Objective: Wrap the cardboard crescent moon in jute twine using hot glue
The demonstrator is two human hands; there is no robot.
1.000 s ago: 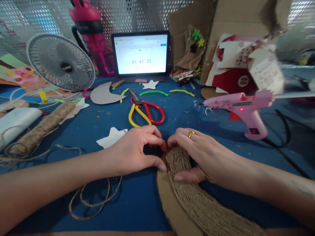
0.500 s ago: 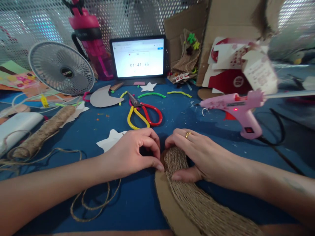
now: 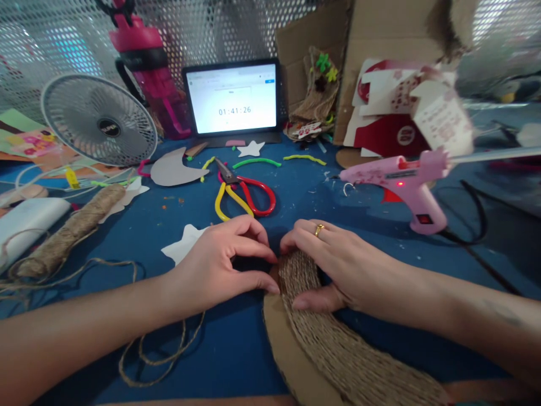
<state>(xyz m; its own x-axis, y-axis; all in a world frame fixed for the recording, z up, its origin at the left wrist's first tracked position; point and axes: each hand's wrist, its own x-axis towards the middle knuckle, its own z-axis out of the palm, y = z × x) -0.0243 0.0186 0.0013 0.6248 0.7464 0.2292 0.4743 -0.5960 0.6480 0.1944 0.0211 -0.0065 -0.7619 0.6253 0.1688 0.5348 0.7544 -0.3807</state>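
In front of me lies a curved cardboard piece (image 3: 284,345), with rows of brown twine (image 3: 338,344) covering its right part and a bare strip along the left. My right hand (image 3: 333,262), with a gold ring, wraps over its upper end, thumb lying on the twine rows. At the upper left edge, my left hand (image 3: 228,256) has its thumb and fingertips closed in on the cardboard; whether a twine strand lies between them is hidden. Loose twine loops (image 3: 141,361) lie under my left forearm. A white paper star (image 3: 181,243) lies partly behind my left hand.
Scissors (image 3: 245,194) with yellow and red handles lie beyond my hands. A pink glue gun (image 3: 401,183), its red light on, stands at right with a cord. At left are a twine bundle (image 3: 76,231), a fan (image 3: 101,121) and a grey paper crescent (image 3: 173,169). A tablet (image 3: 234,101) stands behind.
My left fingers have straightened slightly and reach nearer the upper end of the cardboard. My right hand keeps its hold. The whole view has shifted slightly.
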